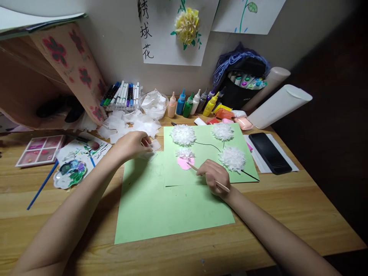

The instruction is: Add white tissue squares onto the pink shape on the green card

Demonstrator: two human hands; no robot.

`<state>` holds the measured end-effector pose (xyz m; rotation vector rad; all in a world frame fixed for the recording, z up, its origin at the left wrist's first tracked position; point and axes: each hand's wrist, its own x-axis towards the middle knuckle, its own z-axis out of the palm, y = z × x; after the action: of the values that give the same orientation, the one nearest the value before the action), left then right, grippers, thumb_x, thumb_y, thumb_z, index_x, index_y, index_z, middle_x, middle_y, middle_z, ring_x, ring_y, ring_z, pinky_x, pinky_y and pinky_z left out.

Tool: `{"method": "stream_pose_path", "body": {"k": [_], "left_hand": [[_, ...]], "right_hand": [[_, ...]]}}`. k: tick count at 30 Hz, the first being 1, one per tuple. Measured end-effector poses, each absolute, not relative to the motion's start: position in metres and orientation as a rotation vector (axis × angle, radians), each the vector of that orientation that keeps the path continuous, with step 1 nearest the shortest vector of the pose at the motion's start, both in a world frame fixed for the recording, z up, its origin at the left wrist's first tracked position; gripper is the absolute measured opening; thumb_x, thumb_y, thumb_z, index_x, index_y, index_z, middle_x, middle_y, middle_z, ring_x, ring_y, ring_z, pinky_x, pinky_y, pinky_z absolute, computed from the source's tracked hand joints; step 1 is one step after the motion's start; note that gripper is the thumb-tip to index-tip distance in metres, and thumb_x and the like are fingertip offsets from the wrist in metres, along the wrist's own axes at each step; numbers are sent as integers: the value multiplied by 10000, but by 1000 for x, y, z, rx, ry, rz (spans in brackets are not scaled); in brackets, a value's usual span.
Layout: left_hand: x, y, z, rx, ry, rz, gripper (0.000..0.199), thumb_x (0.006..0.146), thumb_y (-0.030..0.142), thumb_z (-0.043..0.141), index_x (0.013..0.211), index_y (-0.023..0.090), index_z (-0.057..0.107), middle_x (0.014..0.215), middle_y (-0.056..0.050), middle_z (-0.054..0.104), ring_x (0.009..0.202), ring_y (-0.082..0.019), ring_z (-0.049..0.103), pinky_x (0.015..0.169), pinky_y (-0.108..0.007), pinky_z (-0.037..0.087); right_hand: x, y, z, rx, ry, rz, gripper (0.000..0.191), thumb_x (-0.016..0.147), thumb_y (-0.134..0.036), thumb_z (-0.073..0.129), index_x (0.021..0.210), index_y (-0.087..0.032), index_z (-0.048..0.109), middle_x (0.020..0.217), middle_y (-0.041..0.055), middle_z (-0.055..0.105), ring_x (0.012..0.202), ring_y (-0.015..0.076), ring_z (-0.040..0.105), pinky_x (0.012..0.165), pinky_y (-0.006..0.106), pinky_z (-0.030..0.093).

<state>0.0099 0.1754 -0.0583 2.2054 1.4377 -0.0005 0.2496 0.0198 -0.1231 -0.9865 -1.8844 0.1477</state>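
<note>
My right hand gripped a wooden stick, tip at the pink paper circle on green paper; my left, fingers curled, pinched a white tissue square.

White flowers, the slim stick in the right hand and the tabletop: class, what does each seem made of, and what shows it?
White flowers: thin matte paper, perhaps tissue; ragged, crinkled edges.
Slim stick in the right hand: probably uncoated wood or bamboo; pale tan colour.
Tabletop: smooth wood or wood-look laminate; long grain streaks.
</note>
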Motion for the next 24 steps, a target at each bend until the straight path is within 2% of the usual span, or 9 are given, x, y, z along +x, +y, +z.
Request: {"method": "stream_pose_path", "body": {"k": [9, 19, 24], "left_hand": [[15, 173, -68, 2211, 1437, -19, 232, 621, 288, 602, 817, 232, 711, 842, -22, 714, 730, -191, 629, 556, -239, 394], [8, 180, -58, 2227, 1328, 66, 197, 717, 378, 589, 748, 210, 688, 778, -22, 690, 667, -169, 568, 570, -258, 371], [20, 164, -43, 1928, 934, 139, 278, 744, 451, 626, 816, 191, 693, 799, -30, 694, 710, -155, 593, 633, -259, 432]], "right_hand": [[251, 19, -125, -1003, -1866, 157, 361, 958, -233, 299, 742, -188, 585, 590, 35, 559, 561, 163, 502, 524, 299, 395], [252, 20, -125, -977, -1879, 157, 347, 965, -221, 289, 759, -190, 567, 602, 32, 550, 568, 160, 486, 532, 298, 391], [249, 23, -125, -999, -1941, 179, 252, 943, -159, 361, 802, -177, 568, 643, 44, 582, 602, 162, 510, 566, 297, 415]]}}
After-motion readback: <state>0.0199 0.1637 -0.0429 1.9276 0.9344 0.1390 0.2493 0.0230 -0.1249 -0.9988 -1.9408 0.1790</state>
